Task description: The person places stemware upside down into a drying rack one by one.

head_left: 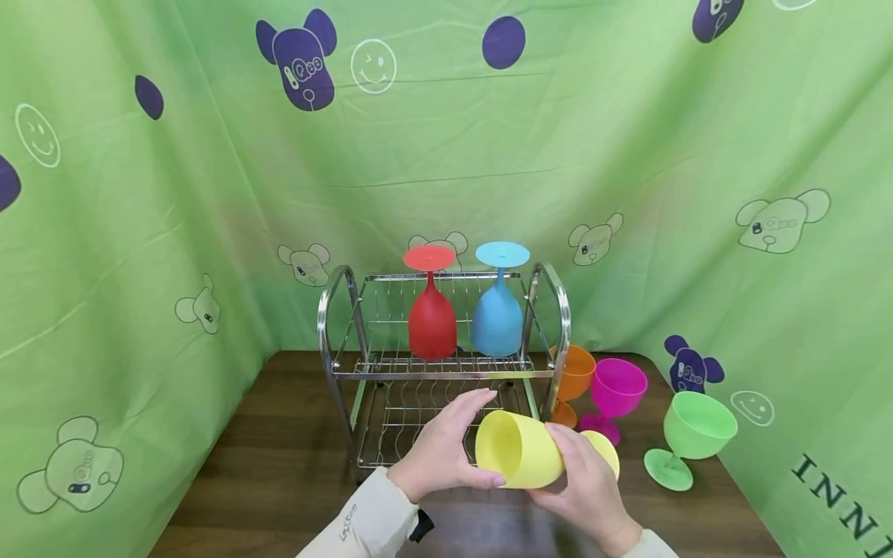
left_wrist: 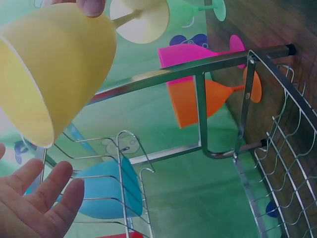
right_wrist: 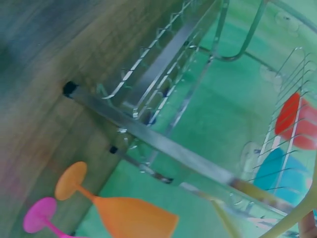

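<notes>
A yellow plastic goblet (head_left: 533,453) lies tilted on its side in the air before the rack, mouth to the left. My right hand (head_left: 589,488) grips it around the bowl near the stem, its foot showing beyond the fingers. At the mouth, my left hand (head_left: 449,446) has its fingers spread, with the thumb at the lower rim. In the left wrist view the left fingers (left_wrist: 39,196) are straight and apart from the goblet. A red goblet (head_left: 432,322) and a blue goblet (head_left: 498,318) stand upside down on the upper tier of the metal dish rack (head_left: 439,375).
Right of the rack, an orange goblet (head_left: 575,372), a magenta goblet (head_left: 618,386) and a light green goblet (head_left: 700,426) stand on the wooden table (head_left: 244,465). The rack's lower wire tier (head_left: 401,426) is behind my left hand. A green patterned cloth (head_left: 432,139) encloses the table.
</notes>
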`<control>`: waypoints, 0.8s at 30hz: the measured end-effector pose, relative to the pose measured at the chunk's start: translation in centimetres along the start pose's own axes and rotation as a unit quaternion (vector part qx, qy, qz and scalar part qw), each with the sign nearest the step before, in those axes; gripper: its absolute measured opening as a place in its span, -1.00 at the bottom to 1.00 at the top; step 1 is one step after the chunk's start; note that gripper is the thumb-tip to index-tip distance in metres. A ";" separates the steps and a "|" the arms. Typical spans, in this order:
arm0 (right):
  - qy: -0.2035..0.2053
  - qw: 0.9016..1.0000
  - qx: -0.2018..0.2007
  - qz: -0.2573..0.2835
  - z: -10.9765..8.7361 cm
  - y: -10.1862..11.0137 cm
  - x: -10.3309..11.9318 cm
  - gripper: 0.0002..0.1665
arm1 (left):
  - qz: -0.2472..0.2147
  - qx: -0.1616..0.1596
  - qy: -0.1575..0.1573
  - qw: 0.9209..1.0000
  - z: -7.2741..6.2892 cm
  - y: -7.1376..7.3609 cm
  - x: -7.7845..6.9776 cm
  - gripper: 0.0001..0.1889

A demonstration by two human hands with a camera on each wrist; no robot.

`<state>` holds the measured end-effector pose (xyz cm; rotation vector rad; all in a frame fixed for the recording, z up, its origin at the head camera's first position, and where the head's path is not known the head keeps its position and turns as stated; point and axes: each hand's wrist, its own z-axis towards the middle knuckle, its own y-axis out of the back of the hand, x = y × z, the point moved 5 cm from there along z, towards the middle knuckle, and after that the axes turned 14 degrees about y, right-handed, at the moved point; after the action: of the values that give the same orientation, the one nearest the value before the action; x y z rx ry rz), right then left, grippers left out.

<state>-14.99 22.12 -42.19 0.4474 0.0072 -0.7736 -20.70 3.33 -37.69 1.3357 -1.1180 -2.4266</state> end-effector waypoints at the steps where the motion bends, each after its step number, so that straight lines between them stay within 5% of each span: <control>1: 0.009 1.000 -0.001 -0.007 0.2 -0.1 0.1 -0.11 | 0.010 0.000 -0.007 1.000 0.0 0.0 -0.1 0.03; 18: 0.053 0.996 0.038 -0.062 3.6 -0.2 1.2 -0.29 | 0.143 -0.012 -0.081 0.986 -0.4 0.8 -1.5 -0.06; 21: 0.042 0.997 0.049 -0.047 3.6 -0.1 1.3 -0.30 | 0.120 -0.012 -0.092 0.988 -0.7 1.1 -1.6 -0.11; 24: 0.039 0.999 0.008 -0.020 3.6 0.1 1.6 -0.32 | 0.053 -0.003 -0.077 0.996 -0.9 1.5 -1.3 -0.14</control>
<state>-14.35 19.64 -39.15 0.4934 0.0826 -0.7966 -19.51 2.39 -36.13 1.0736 -1.1846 -2.4875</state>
